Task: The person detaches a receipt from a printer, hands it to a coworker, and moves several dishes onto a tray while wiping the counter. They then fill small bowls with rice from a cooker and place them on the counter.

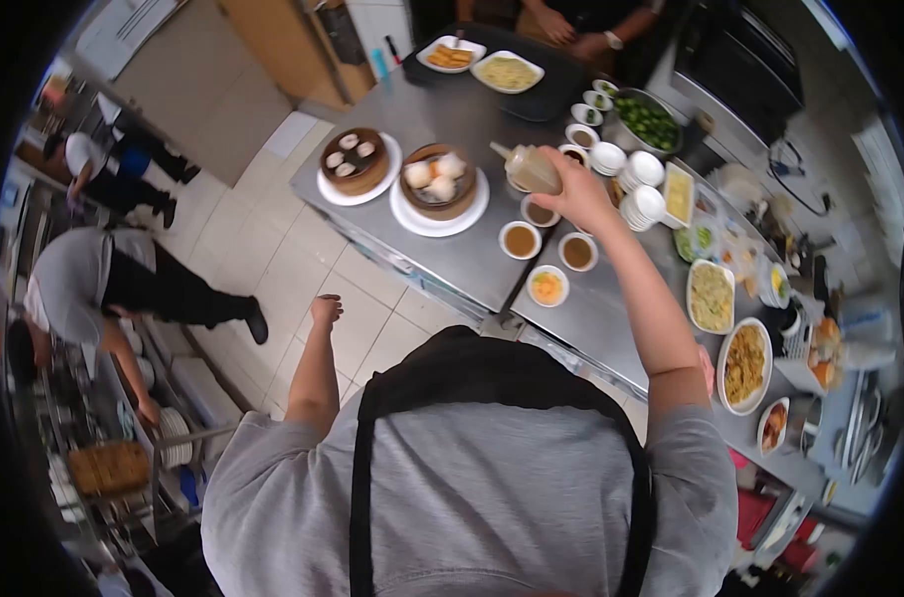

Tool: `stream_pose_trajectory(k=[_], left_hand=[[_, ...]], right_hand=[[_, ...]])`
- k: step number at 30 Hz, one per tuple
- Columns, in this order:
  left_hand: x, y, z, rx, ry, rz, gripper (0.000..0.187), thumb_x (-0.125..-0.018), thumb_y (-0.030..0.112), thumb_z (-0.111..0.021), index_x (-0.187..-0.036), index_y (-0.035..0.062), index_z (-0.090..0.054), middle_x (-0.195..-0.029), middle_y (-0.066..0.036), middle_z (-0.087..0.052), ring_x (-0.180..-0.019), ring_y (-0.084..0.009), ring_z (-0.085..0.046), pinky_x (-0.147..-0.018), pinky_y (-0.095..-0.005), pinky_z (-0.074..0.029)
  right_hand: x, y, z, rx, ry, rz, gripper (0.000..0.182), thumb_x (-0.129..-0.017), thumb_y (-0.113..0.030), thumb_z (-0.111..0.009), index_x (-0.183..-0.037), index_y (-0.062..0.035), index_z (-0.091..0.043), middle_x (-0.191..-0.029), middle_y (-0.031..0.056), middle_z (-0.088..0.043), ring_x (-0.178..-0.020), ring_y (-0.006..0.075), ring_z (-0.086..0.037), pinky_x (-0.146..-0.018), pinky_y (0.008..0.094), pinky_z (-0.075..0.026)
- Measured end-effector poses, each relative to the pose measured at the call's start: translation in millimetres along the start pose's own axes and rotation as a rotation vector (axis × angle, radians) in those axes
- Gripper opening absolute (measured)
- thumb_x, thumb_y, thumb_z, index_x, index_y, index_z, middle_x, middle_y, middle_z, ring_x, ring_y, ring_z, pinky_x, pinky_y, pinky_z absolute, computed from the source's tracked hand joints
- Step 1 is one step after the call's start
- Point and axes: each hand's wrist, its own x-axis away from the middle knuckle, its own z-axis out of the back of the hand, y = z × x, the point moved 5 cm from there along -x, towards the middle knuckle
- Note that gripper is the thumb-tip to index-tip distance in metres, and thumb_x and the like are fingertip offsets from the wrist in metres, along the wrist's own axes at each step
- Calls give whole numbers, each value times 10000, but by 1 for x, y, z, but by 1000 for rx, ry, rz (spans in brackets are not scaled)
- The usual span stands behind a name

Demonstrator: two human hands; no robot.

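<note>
My right hand [576, 189] is wrapped round a squeeze bottle [534, 170] with a pale nozzle, tilted so the nozzle points left above the steel counter. Below and beside the bottle stand small white cups of brown sauce [520, 240], [578, 252]. A cup with orange and yellow contents [547, 287] sits nearer me. To the left of the bottle, a bamboo steamer of white buns [437, 181] rests on a white plate; another steamer with small dumplings [354, 160] is beyond it. My left hand [326, 310] hangs over the floor, holding nothing, its fingers loosely apart.
A black tray [542, 97] with two dishes lies at the counter's far end, near another person's hands [581, 40]. Stacked white cups [643, 206], a steel bowl of greens [646, 121] and noodle dishes [744, 365] line the right. A person [94, 284] bends at the left shelves.
</note>
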Motion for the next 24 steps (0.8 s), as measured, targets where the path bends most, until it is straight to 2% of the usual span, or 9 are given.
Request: stream_pose_trajectory(k=[5,9,13,14,17,18,19,21,24], left_hand=[[1,-91,31,-155,-155,292,85,-750,96,-481,-801,44,-526,-651,-89,-571,-535,-199,-568,-469,-314,-456],[18,-139,64,-124,-95,435,70,-753,100,-531,-757,35,-556,-691,-101,-589,-535,-217,-573,-478,-339,-468],[16,-151,87,-203,-85,454,137,-772,135,-514,-778,6,-558,-746,-110,-602,-613,-229,-598,-526,-355,-482],[12,-148,90,-177,-74,436,135,-771,134,-514,-799,11,-563,-754,-110,-603,-620,-225,-598,-529,-347,-480],[0,-127,92,-112,-56,380,145,-769,132,-515,-847,23,-573,-763,-106,-605,-620,-216,-596,-528,-332,-475],[-4,-117,91,-77,-51,344,158,-768,131,-516,-873,30,-578,-764,-103,-606,-612,-211,-595,-525,-325,-471],[-7,-110,90,-69,-48,344,158,-768,131,-516,-873,30,-578,-764,-103,-606,-612,-211,-595,-525,-325,-471],[-12,-91,86,-15,-77,235,178,-766,136,-518,-903,41,-579,-764,-93,-608,-595,-198,-591,-521,-324,-463],[-13,-79,82,46,-102,190,184,-759,132,-518,-910,45,-578,-743,-80,-600,-566,-182,-576,-513,-317,-448]], right_hand=[[-39,-22,-76,468,-97,201,441,-643,-130,-623,-1062,-96,-488,-908,151,-566,-860,296,-566,-732,377,-452],[-64,-37,-97,693,-71,278,357,-626,-46,-583,-978,-94,-539,-841,118,-588,-818,267,-584,-701,359,-455],[-86,-35,-81,729,-44,122,290,-636,-69,-611,-920,-89,-553,-820,104,-594,-820,260,-589,-694,355,-460],[-90,-29,-81,756,-123,56,344,-630,-103,-639,-963,-96,-554,-852,113,-600,-850,266,-587,-724,363,-461],[-88,-29,-79,560,-298,-62,445,-606,-155,-674,-1029,-105,-545,-921,130,-599,-892,288,-575,-771,371,-454],[-92,-28,-85,425,-331,-103,562,-576,-213,-703,-1098,-113,-521,-974,151,-587,-930,305,-556,-797,370,-444],[-98,-32,-92,427,-331,-95,562,-576,-213,-703,-1098,-113,-521,-974,151,-587,-930,305,-556,-797,370,-444],[-113,-44,-108,56,-243,-88,605,-564,-245,-709,-1117,-104,-508,-981,163,-581,-939,313,-546,-798,369,-439],[-140,-75,-141,152,-225,1,543,-584,-249,-681,-1083,-101,-526,-965,167,-582,-927,294,-554,-769,374,-448]])
